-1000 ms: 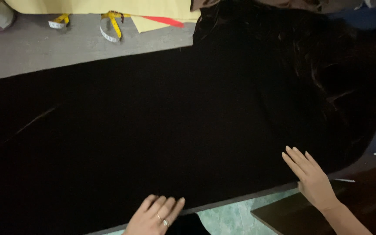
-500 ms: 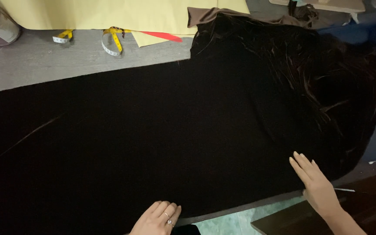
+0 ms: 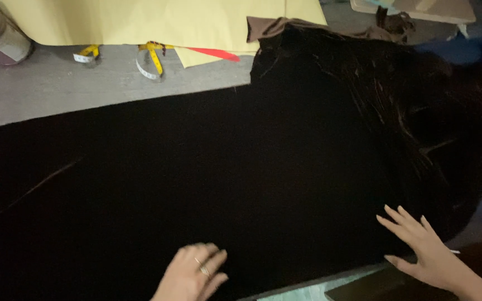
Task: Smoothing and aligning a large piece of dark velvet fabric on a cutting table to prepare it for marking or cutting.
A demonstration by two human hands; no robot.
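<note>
Head view: black fabric (image 3: pixel 224 178) under both hands (flat).

Grey worktable (image 3: pixel 57 92) under dim light, yellow paper sheets (image 3: pixel 157 19) along its far edge.

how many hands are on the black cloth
2. The left hand lies on the black cloth near its front edge, fingers curled; the right hand lies flat, fingers spread, at the front right. None looks hidden.
</note>
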